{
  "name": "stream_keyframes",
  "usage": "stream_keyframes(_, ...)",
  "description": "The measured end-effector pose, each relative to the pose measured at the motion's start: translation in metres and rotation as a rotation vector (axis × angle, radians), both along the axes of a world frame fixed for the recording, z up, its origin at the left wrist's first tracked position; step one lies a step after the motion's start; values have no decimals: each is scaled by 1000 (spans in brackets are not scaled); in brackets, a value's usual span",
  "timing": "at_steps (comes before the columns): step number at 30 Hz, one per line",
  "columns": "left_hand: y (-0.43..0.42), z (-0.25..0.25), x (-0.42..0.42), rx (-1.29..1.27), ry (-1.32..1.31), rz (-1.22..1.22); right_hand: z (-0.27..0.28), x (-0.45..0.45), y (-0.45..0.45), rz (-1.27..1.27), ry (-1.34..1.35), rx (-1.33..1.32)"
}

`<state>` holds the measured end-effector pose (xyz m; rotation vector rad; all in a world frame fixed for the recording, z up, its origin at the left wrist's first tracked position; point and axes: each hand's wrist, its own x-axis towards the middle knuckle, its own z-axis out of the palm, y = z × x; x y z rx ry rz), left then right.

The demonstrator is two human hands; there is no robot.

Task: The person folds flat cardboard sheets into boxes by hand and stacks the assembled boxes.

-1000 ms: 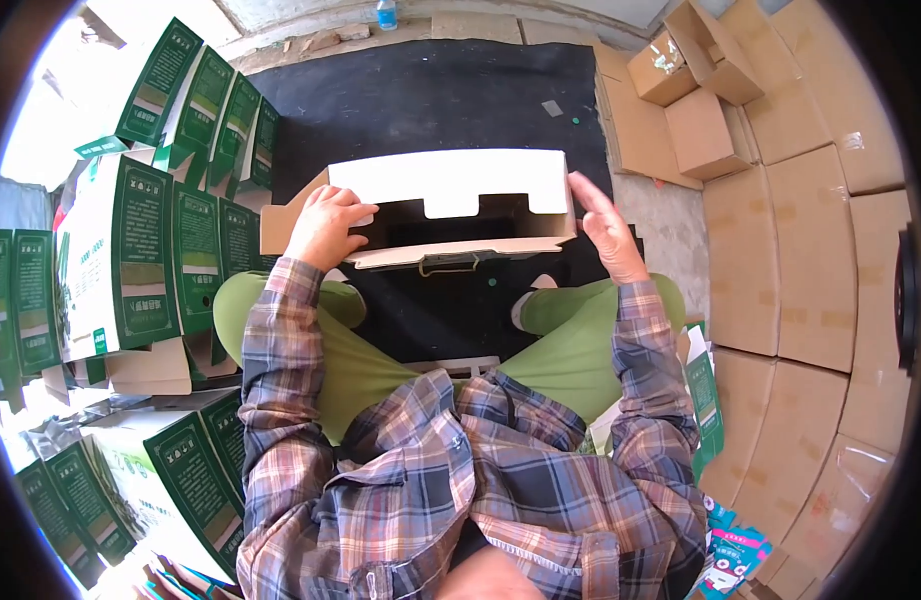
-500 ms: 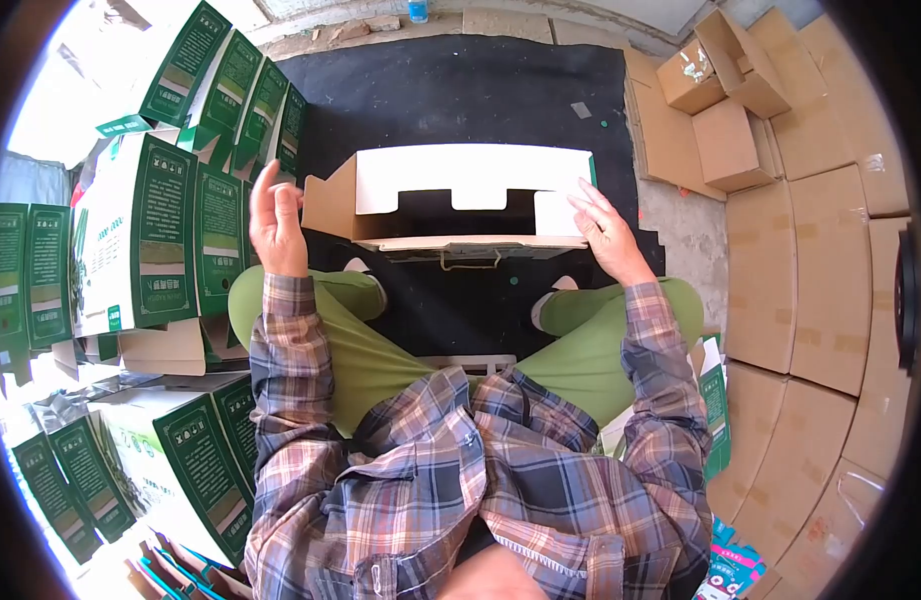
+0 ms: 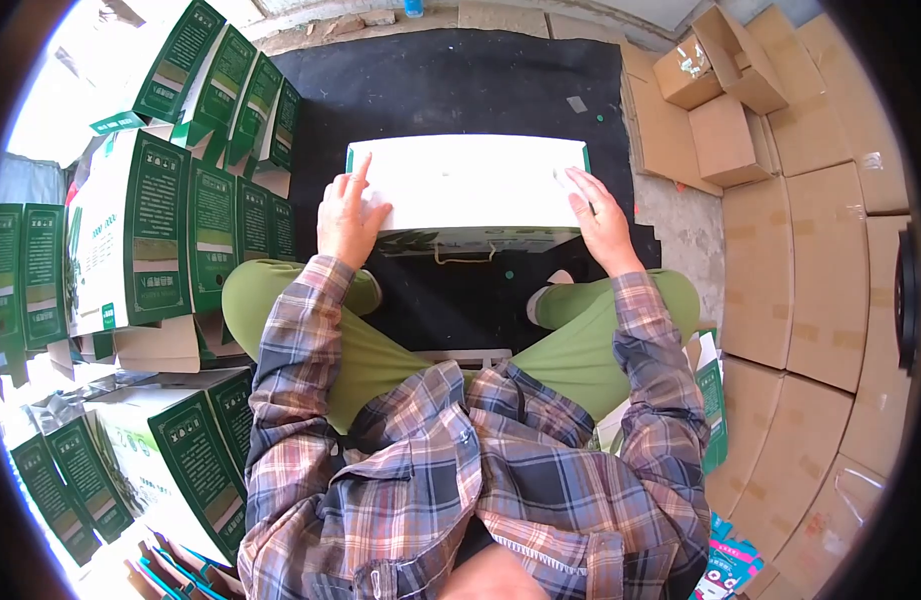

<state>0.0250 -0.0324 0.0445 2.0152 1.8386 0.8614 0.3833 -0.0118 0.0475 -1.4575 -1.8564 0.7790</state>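
Note:
A white and green carton stands between my feet, its white face up and now one closed surface. A cord handle hangs on the side nearest me. My left hand lies on the left end of the white face, index finger stretched out and thumb spread. On the right end rests my right hand, its fingers stretched over the edge of the face. Neither hand is wrapped round anything.
Green and white cartons stand in rows at my left. Plain brown cardboard boxes are stacked along the right, with small open ones at the back right. A black mat covers the floor.
The brown end flap and the notched white flaps have folded in, so the top is closed. My left hand has moved right, from the air onto the carton. My right hand stays at its right end.

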Motion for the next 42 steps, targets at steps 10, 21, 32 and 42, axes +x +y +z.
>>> stream_keyframes(10,-8,1,18,32,368,-230,14,-23,-15,65,-500,113)
stream_keyframes(21,-10,-1,18,-22,456,-256,9,-17,-17,98,-526,100)
stream_keyframes(32,27,-50,-32,-525,-851,576,-25,40,13,-384,260,-861)
stream_keyframes(42,24,-32,-21,-423,-1442,63,-24,50,9,-353,656,-595)
